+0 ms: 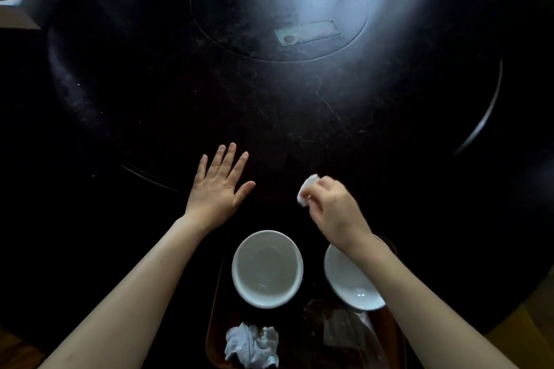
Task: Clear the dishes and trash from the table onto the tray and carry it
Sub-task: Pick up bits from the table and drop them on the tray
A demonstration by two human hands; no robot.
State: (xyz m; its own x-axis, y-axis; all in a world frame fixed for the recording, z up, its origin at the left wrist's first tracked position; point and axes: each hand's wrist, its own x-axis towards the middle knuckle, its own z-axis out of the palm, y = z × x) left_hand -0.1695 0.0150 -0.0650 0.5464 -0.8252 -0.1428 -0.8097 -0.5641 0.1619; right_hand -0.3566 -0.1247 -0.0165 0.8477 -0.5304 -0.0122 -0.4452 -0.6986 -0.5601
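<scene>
Tissue wad, centre-right of frame, is pinched in the right hand grip above the dark bench. Tray lies directly below it toward the frame's bottom edge. Left hand is flat, fingers spread, empty.

Two bare forearms and hands, no sleeves in view.

The left hand and right hand carry no gloves, rings, watch or bracelet that can be seen. Both forearms are uncovered from wrist to the frame's lower edge. Fingernails on the left hand look short and unpainted; those on the right are too blurred to tell.
</scene>
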